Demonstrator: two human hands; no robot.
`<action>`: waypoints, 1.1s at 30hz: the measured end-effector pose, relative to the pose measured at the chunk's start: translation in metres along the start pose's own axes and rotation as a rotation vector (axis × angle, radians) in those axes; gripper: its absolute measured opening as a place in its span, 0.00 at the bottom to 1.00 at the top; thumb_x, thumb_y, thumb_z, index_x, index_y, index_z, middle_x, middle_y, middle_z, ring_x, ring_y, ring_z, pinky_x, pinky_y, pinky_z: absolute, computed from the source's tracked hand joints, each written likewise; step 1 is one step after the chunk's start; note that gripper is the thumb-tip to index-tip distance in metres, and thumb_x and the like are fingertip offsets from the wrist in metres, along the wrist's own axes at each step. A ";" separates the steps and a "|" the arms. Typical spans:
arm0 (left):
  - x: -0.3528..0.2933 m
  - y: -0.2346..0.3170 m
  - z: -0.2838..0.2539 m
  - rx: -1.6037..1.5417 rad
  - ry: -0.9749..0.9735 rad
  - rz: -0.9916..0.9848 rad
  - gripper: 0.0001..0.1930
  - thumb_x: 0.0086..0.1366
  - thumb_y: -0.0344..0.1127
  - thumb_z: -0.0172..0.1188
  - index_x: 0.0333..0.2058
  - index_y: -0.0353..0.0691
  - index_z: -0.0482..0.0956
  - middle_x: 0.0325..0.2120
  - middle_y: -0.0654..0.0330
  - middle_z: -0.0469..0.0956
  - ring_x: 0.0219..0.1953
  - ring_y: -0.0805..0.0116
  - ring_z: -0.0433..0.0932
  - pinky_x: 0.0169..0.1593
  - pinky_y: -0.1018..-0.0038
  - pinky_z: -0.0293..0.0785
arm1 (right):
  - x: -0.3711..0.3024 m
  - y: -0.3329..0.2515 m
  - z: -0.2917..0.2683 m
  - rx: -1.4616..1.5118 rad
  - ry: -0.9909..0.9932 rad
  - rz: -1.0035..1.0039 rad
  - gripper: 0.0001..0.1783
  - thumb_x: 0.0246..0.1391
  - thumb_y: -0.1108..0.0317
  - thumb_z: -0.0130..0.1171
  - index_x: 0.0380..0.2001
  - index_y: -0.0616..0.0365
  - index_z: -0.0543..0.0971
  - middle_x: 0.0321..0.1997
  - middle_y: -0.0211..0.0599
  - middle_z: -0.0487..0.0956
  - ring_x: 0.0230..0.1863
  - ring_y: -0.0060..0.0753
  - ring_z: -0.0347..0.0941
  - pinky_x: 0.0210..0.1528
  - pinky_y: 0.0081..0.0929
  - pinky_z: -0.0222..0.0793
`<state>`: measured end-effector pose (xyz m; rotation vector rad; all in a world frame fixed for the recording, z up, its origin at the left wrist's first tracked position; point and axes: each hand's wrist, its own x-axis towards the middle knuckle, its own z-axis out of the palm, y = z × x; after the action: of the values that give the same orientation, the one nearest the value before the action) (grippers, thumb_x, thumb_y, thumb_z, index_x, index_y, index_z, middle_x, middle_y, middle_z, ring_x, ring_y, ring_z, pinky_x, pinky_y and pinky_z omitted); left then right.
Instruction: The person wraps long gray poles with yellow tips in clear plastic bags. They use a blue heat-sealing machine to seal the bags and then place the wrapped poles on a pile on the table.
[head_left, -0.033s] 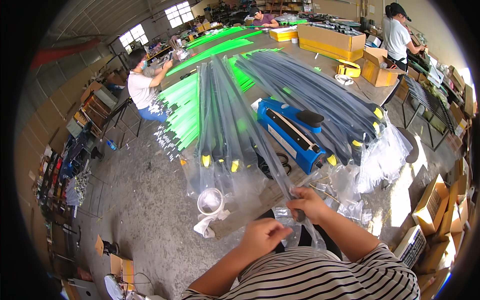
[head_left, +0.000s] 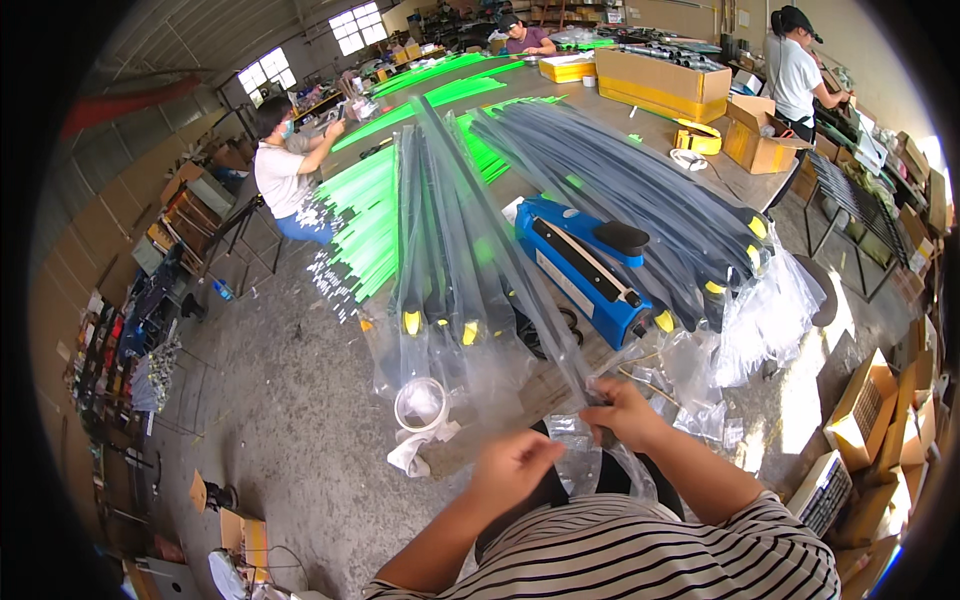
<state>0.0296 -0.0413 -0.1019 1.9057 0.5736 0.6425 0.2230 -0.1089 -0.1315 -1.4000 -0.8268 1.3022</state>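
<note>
My right hand [head_left: 622, 415] is closed round the near end of a long dark rod in a clear plastic sleeve [head_left: 520, 270]. The rod slants away over the table to the far left, and loose film hangs below my fist. To its left, my left hand [head_left: 515, 465] is curled with its fingertips together, apart from the rod, and nothing shows in it. Left of the rod lie several sleeved dark rods [head_left: 430, 240] with yellow tags. A blue bench sealer [head_left: 585, 270] with a black lever stands to the right, beside a larger pile of sleeved rods [head_left: 640, 190].
A white tub [head_left: 421, 404] sits on the table's near edge with a white cloth under it. Bright green strips [head_left: 365, 225] lie at the left. Crumpled clear bags [head_left: 765, 320] hang at the right. Cardboard boxes [head_left: 662, 85] stand farther back. Several people work around the table.
The sleeved rod's far end has shifted up and to the left. My right hand has moved slightly right with the near end, and my left hand has drawn slightly left, away from it.
</note>
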 end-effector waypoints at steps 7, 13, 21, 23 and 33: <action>0.056 -0.008 -0.065 -0.576 0.500 -0.087 0.14 0.61 0.37 0.53 0.36 0.29 0.74 0.35 0.48 0.75 0.35 0.63 0.77 0.41 0.71 0.74 | -0.044 0.012 -0.016 -0.657 0.223 -0.363 0.24 0.37 0.71 0.61 0.43 0.59 0.73 0.26 0.41 0.76 0.22 0.32 0.71 0.27 0.24 0.67; 0.083 -0.001 -0.103 -0.931 0.689 0.074 0.14 0.60 0.38 0.54 0.33 0.29 0.73 0.32 0.49 0.75 0.34 0.62 0.76 0.41 0.69 0.74 | -0.048 0.019 -0.024 -0.580 0.003 -0.417 0.23 0.34 0.76 0.63 0.40 0.62 0.75 0.29 0.42 0.77 0.26 0.31 0.74 0.31 0.20 0.68; 0.070 -0.014 -0.092 -0.985 0.635 -0.002 0.09 0.57 0.32 0.57 0.33 0.32 0.75 0.30 0.53 0.76 0.35 0.62 0.74 0.40 0.68 0.73 | -0.049 0.016 -0.037 -0.320 -0.213 -0.239 0.21 0.37 0.79 0.62 0.40 0.65 0.75 0.28 0.30 0.77 0.27 0.13 0.66 0.30 0.15 0.62; 0.066 -0.012 -0.073 -1.009 0.596 -0.084 0.09 0.57 0.31 0.57 0.35 0.33 0.74 0.30 0.53 0.76 0.35 0.61 0.74 0.41 0.68 0.73 | -0.045 0.015 -0.039 -0.290 -0.241 -0.243 0.20 0.37 0.79 0.62 0.39 0.64 0.76 0.19 0.23 0.73 0.19 0.11 0.63 0.20 0.14 0.58; 0.050 -0.023 -0.027 -0.971 0.358 -0.105 0.09 0.57 0.26 0.54 0.38 0.33 0.73 0.33 0.53 0.76 0.36 0.61 0.76 0.44 0.64 0.74 | -0.034 -0.008 -0.035 -0.196 -0.261 0.021 0.19 0.38 0.78 0.62 0.39 0.64 0.76 0.29 0.30 0.77 0.27 0.14 0.67 0.30 0.15 0.64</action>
<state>0.0473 0.0172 -0.1041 0.8537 0.4507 0.9757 0.2524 -0.1465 -0.1179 -1.4099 -1.1442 1.4718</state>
